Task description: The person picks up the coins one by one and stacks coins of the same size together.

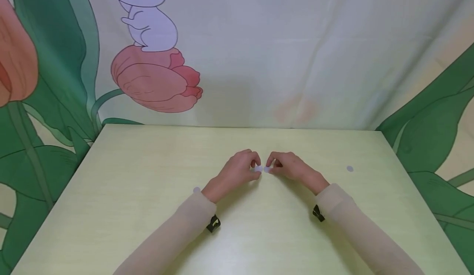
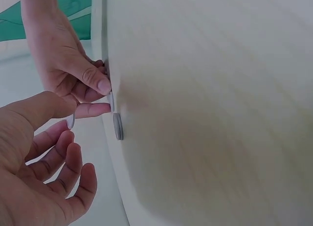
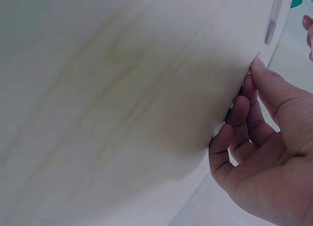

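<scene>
Near the middle of the table, my left hand (image 1: 238, 168) pinches a small pale round disc (image 2: 71, 121) between thumb and index finger, held a little above the tabletop in the left wrist view. Its other fingers are loosely bent. Facing it, my right hand (image 1: 292, 166) holds another thin pale disc (image 2: 112, 100) by its edge, down at the table surface. Between the hands lies a short grey stack of discs (image 2: 118, 126), also seen in the right wrist view. The fingertips partly cover the held discs, and their exact kind cannot be told.
A single pale disc (image 1: 349, 168) lies flat to the right of my right hand. Another disc (image 1: 196, 189) lies beside my left wrist, close to the sleeve. The light wooden table (image 1: 129, 209) ends at a printed curtain (image 1: 252, 61) behind it.
</scene>
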